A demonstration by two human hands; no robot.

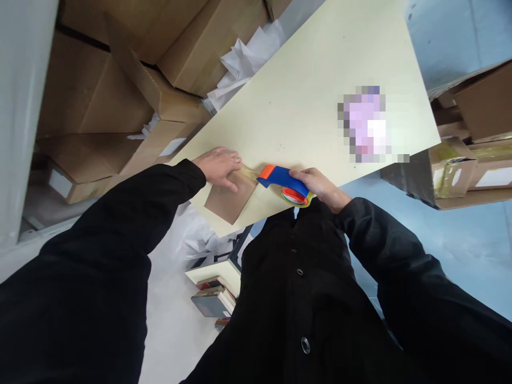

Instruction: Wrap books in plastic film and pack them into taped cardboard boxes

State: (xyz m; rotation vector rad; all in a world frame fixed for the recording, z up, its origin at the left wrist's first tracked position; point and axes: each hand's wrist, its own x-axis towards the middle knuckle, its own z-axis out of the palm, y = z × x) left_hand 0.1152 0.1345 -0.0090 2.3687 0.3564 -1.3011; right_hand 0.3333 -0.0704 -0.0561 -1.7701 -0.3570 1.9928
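A small brown cardboard box (232, 198) lies on the pale tabletop (296, 96), close to its near edge. My left hand (221, 166) rests on the box's upper part, fingers stretched out and thumb apart. Clear yellowish tape (248, 174) runs along the box's edge by my fingertips. My right hand (318, 185) grips a blue and orange tape dispenser (282, 178), its orange front end at the box's right edge. A tape roll (295, 196) sits in the dispenser. The fingers under the dispenser are partly hidden.
On the table at right is a pixelated, purplish item (362, 122). Large open cartons (96, 96) and crumpled white paper (244, 64) border the far left side. More cartons (472, 160) stand at right, beyond the table. Books (216, 301) lie on a lower surface.
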